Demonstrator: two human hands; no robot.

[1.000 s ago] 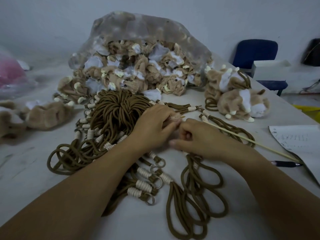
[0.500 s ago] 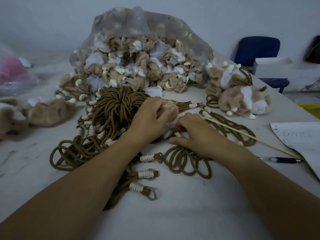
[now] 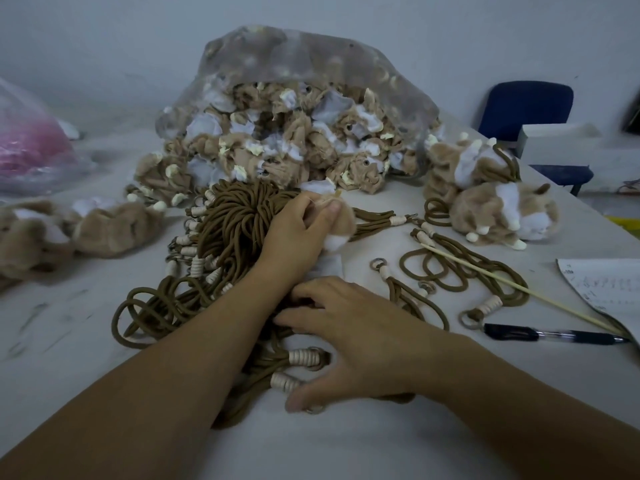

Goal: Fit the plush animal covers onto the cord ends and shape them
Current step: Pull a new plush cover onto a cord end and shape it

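Item: small tan-and-white plush animal cover (image 3: 342, 226), at 12 o'clock from centre, clamped in the left hand (image 3: 298, 233), thumb and fingers curled round it. Right hand (image 3: 360, 337): at 6 o'clock of the cover, fingers spread apart and laid on the tangle of brown cords with cream wound collars and metal rings (image 3: 235, 226); holds nothing that can be seen. Supply: clear plastic bag heaped with limp tan covers (image 3: 277, 143) at 12 o'clock, far side of the pale bench (image 3: 346, 445); plump finished plush animals (image 3: 498, 209) at 2 o'clock; thin pale wooden stick (image 3: 512, 285) at 3 o'clock, lying across loose cord loops, well apart from both hands. Hazards, as judged: the cords lie knotted together, so drawing one end free would likely drag neighbours and rings along and tighten the snarl; the soft cover, held by one hand only, may slip or go on twisted, leaving the face askew; the stick, probably wanted for shaping, may roll out of reach when the loops under it shift
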